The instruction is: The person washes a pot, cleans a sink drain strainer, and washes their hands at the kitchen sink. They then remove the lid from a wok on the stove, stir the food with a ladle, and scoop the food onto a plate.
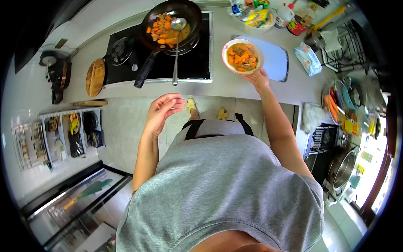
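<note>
My right hand [257, 78] grips the lower right rim of a red-rimmed white bowl [224, 53]. Carrot pieces and browned bits of food [242, 57] fill the bowl, which is over the counter beside a pale blue cutting board [273, 59]. My left hand [164, 110] is in the air in front of the counter edge, holding nothing, its fingers stretched out and slightly bent. Beyond it a dark wok [191, 12] stands on the black stove with more carrot pieces [161, 30] inside. A metal ladle [176, 59] rests in the wok, its handle pointing towards me.
A round wooden board [95, 78] leans left of the stove [193, 67]. Behind the bowl is a container of packets [256, 27]. A tissue pack [308, 59], a dish rack [346, 46] and a vegetable basket [331, 107] stand on the right. Shelves [71, 130] are at the left.
</note>
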Available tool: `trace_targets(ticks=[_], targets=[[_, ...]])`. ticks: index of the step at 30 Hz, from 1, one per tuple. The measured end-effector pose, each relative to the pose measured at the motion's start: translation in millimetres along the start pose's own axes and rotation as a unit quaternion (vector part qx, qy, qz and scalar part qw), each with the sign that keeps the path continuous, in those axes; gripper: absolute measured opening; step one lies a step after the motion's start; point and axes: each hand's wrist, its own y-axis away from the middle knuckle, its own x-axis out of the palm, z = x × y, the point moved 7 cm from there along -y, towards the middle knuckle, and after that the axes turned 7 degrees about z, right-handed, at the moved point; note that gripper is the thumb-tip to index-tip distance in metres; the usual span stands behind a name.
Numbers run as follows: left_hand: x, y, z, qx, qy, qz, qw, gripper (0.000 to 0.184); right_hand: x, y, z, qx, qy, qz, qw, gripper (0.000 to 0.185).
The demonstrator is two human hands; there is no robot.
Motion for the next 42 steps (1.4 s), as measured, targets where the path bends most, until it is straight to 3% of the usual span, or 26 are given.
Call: trace_targets(ticks=[4,9,12,14,15,17,20,21,22,24,26,27,32,35,37,38,39,40,42], targets=[[-38,15,12,0.007,0.032,-0.102,0.994,0.025,-4,-8,-1,0.000,-0.059,0.023,0.998,0.027],[-68,23,12,0.020,0.066,-0.158,0.985,0.024,3,0,2,0.023,-0.028,0.002,0.999,0.029],[-98,20,13,0.050,0.007,-0.212,0.976,0.026,-1,2,2,0.044,-0.027,-0.035,0.998,0.033],[-129,22,2,0.136,-0.116,-0.318,0.931,0.027,-20,6,-7,0.148,0.105,-0.103,0.978,0.030],[-136,17,-3,0.138,-0.116,-0.316,0.932,0.027,-9,10,-7,0.146,0.104,-0.104,0.978,0.030],[-147,25,-34,0.190,-0.368,-0.451,0.791,0.035,47,24,0,0.145,0.261,-0.023,0.954,0.035],[-198,-14,-20,0.134,-0.411,-0.419,0.798,0.043,151,39,-14,0.150,0.213,0.192,0.946,0.031],[-212,-32,-14,0.116,-0.359,-0.365,0.851,0.053,185,38,-21,0.147,0.178,0.250,0.940,0.034],[-216,-39,-20,0.120,-0.360,-0.361,0.852,0.053,216,38,-26,0.163,0.213,0.242,0.933,0.039],[-220,-64,-10,-0.014,-0.302,-0.261,0.917,0.058,256,29,-33,0.174,0.244,0.229,0.926,0.043],[-215,-84,1,-0.090,-0.143,-0.123,0.978,0.059,292,18,-46,0.227,0.071,0.312,0.920,0.048],[-212,-89,-1,-0.095,-0.109,-0.092,0.985,0.057,308,18,-43,0.238,0.004,0.278,0.931,0.045],[-196,-105,-7,-0.120,-0.039,0.025,0.992,0.051,292,-7,-45,0.232,-0.082,0.162,0.956,0.035],[-197,-115,4,-0.140,0.019,0.075,0.987,0.049,287,8,-3,0.145,0.119,0.127,0.974,0.035],[-195,-117,10,-0.146,0.068,0.107,0.981,0.038,283,11,17,0.107,0.321,0.079,0.938,0.036],[-197,-119,13,-0.147,0.067,0.111,0.981,0.038,281,2,16,0.107,0.320,0.074,0.938,0.036],[-198,-120,15,-0.148,0.080,0.111,0.979,0.035,286,-11,30,-0.016,0.486,0.066,0.871,0.037],[-198,-120,16,-0.150,0.092,0.111,0.978,0.031,302,-16,44,-0.136,0.630,0.054,0.763,0.038],[-199,-120,18,-0.151,0.101,0.108,0.977,0.028,317,-34,49,-0.132,0.668,0.021,0.732,0.039]])
